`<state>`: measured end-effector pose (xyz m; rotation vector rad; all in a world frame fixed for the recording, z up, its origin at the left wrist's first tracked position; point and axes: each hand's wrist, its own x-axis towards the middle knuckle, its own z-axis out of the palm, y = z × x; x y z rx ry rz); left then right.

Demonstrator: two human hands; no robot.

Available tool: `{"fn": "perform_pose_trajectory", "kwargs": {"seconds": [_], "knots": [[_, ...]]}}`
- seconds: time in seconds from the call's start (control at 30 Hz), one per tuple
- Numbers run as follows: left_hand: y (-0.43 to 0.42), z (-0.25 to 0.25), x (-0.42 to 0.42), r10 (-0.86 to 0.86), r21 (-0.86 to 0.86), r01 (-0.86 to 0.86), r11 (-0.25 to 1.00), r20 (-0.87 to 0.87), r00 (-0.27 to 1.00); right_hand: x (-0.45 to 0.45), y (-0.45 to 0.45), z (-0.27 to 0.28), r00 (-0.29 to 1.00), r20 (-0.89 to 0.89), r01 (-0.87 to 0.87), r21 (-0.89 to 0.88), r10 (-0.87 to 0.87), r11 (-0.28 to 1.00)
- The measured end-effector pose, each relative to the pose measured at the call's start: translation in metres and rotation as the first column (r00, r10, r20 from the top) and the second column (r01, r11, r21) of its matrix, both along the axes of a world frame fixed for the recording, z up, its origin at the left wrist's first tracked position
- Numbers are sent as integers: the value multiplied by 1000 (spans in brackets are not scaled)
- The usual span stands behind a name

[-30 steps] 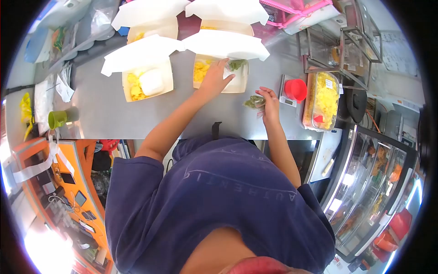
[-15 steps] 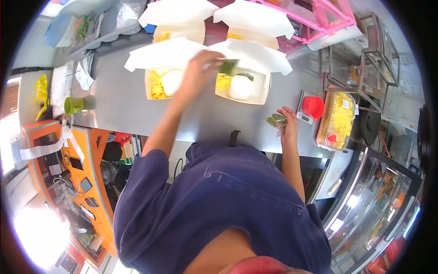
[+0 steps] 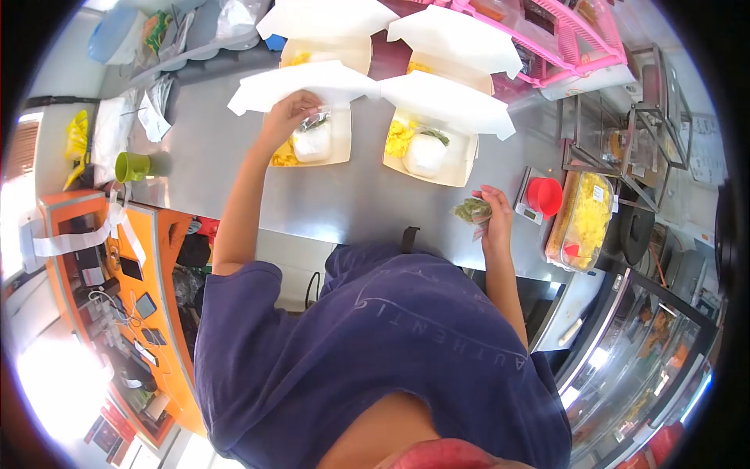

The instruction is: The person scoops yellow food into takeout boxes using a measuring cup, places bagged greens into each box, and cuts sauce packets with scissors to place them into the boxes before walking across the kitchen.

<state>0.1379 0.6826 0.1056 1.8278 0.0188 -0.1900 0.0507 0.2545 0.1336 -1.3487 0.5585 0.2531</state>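
Observation:
Over the near left open box (image 3: 342, 141), my left hand (image 3: 293, 113) pinches a small clear bag (image 3: 315, 119) with green contents. The bag lies against the top of a white mound (image 3: 313, 142), and yellow food (image 3: 284, 155) shows beside it. In the near right open box (image 3: 467, 166) are yellow pieces (image 3: 399, 139), another white mound (image 3: 426, 156) and a green bag (image 3: 434, 136) at that mound's upper edge. My right hand (image 3: 497, 215) holds more small bags of green stuff (image 3: 472, 210) above the steel counter, right of centre.
Two more open boxes with yellow food stand behind. At right are a red cup (image 3: 544, 195) on a scale (image 3: 528, 209), a tub of yellow food (image 3: 586, 215) and a metal rack. A green cup (image 3: 132, 166) stands left; a pink basket (image 3: 574, 47) is at the back.
My left hand has moved from the right box to the left box with a green bag, leaving one in the right box. My right hand still holds its bags. The view has shifted.

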Motion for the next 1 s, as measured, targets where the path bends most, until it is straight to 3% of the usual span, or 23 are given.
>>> {"fn": "perform_pose_trajectory", "kwargs": {"seconds": [0.07,0.1,0.17,0.27,0.37,0.47,0.57,0.6,0.7,0.8,0.87,0.93,1.0], "knots": [[-6,6,-6,87,-110,-97,989,-93,992,-3,-3,-5,1000,-2,16,3,-16,1000],[-9,6,-9,74,127,-82,988,71,995,-4,-4,-6,1000,-3,22,6,-22,1000],[-14,4,-14,-65,560,-155,814,352,934,-6,-5,-6,1000,-18,16,-2,-16,1000],[-13,-5,-20,-236,748,-284,600,505,830,-7,-5,-5,999,-24,22,1,-22,1000],[-19,-6,-27,-49,671,-132,730,243,969,-8,-9,-10,999,-28,34,24,-34,999],[-22,-17,-32,0,634,-176,753,267,964,-7,-10,1,998,-40,53,118,-48,992],[-5,-50,-25,-176,683,-181,707,419,891,-4,-5,13,1000,-2,26,242,-26,970],[-19,-23,-31,-199,843,-280,460,405,893,-2,-3,16,1000,21,8,281,-14,960],[-37,-9,-31,-13,845,-273,461,313,950,6,16,44,999,46,-28,394,11,919],[-71,21,-34,89,691,-376,617,414,906,13,26,53,993,115,-82,487,29,870],[-99,29,-42,-89,440,-187,878,535,840,16,34,63,985,158,-131,460,64,878],[-140,71,-56,-301,344,117,932,551,778,18,42,67,974,198,-189,417,113,889],[-173,78,-59,-346,254,236,938,678,648,18,50,68,957,235,-247,356,169,901]]}}
